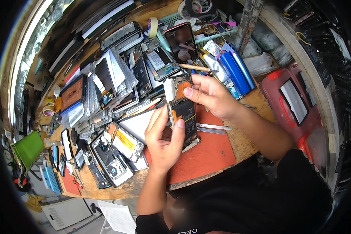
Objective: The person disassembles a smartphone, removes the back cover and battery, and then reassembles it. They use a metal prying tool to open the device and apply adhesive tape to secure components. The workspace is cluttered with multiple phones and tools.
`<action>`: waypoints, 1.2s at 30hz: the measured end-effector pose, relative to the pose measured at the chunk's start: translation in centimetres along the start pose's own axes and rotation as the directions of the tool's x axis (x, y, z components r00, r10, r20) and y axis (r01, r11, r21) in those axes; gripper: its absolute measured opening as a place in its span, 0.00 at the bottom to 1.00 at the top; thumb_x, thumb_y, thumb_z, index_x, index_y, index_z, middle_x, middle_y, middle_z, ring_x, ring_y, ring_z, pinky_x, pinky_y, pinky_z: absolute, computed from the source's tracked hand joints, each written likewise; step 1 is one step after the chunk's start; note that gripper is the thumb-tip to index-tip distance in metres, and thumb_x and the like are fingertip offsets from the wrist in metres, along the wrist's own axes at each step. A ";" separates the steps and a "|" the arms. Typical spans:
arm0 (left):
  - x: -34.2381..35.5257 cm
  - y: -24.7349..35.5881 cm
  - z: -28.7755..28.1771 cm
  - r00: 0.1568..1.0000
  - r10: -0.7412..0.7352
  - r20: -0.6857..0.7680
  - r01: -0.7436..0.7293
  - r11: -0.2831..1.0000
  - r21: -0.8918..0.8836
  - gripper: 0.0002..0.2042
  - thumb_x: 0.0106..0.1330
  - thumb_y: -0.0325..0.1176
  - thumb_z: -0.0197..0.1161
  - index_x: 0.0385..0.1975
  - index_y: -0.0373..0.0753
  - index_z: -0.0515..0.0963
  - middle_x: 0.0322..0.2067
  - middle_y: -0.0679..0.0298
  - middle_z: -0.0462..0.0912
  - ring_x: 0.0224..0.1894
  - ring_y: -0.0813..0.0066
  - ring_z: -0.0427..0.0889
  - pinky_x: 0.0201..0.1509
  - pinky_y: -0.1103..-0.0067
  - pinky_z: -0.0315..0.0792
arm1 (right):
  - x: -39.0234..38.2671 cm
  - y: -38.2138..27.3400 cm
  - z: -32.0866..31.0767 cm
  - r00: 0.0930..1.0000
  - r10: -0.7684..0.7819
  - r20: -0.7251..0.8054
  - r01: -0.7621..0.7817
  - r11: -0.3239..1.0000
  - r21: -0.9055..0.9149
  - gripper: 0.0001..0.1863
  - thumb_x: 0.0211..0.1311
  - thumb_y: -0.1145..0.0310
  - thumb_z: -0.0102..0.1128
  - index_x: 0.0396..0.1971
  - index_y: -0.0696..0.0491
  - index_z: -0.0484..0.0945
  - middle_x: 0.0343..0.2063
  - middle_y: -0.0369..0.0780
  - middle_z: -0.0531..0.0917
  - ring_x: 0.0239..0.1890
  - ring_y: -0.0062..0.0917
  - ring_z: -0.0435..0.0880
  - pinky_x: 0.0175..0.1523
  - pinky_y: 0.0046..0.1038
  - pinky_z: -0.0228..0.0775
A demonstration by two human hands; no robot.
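Between my hands is an opened smartphone [186, 113], its black battery, copper-coloured flex parts and circuit board exposed. My left hand [163, 134] grips its left edge, thumb lying over the lower left side. At the upper right, my right hand [210, 93] pinches the phone, with the thumb pressed on the copper-coloured patch near the top. A small white piece [169, 90] sits at the phone's upper left corner. Beneath the phone lies an orange-red work mat [206, 156]. A metal ruler [214, 127] rests on the mat just right of the phone.
Opened phone housings [112, 162] crowd the bench left of my hands. Behind them are stacked phones and bubble wrap [123, 74]. Blue cylinders [236, 70], a wooden-handled tool [195, 67] and an upright phone [180, 41] stand beyond my right hand. A red case [286, 101] lies far right.
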State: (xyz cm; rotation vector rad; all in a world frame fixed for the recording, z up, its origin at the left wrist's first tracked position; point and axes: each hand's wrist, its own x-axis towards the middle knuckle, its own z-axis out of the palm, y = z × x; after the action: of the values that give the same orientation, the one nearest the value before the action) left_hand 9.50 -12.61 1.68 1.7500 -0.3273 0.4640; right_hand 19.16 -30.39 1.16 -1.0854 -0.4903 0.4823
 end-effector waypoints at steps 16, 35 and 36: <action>-0.4 0.3 -0.4 0.930 -0.367 0.012 0.345 0.861 -0.375 0.20 0.75 0.21 0.62 0.66 0.26 0.73 0.47 0.61 0.85 0.46 0.79 0.82 0.49 0.80 0.77 | -0.5 -0.2 1.0 0.983 -0.173 -0.054 0.166 0.979 -0.121 0.15 0.76 0.69 0.62 0.56 0.60 0.77 0.48 0.38 0.87 0.47 0.16 0.85 0.54 0.23 0.79; 0.2 -0.7 -0.4 0.938 -0.347 -0.014 0.302 0.834 -0.462 0.12 0.76 0.26 0.63 0.55 0.30 0.77 0.48 0.62 0.86 0.48 0.82 0.82 0.55 0.82 0.74 | -1.4 -0.3 2.5 0.953 -0.279 -0.119 0.215 0.897 -0.386 0.10 0.67 0.69 0.71 0.33 0.55 0.76 0.24 0.27 0.75 0.25 0.06 0.69 0.28 0.16 0.61; 0.2 -0.7 -0.4 0.938 -0.345 -0.013 0.302 0.838 -0.455 0.12 0.76 0.26 0.63 0.55 0.30 0.77 0.47 0.62 0.86 0.47 0.82 0.82 0.54 0.83 0.74 | -1.4 -0.3 2.6 0.955 -0.270 -0.120 0.208 0.902 -0.379 0.10 0.67 0.69 0.71 0.33 0.55 0.76 0.24 0.27 0.75 0.25 0.06 0.68 0.28 0.16 0.61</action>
State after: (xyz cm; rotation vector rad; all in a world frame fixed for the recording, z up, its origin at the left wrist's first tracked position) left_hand 9.96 -12.05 1.22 1.2902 -0.0538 0.1996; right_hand 16.52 -29.52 2.19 -1.3868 -0.5671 0.0768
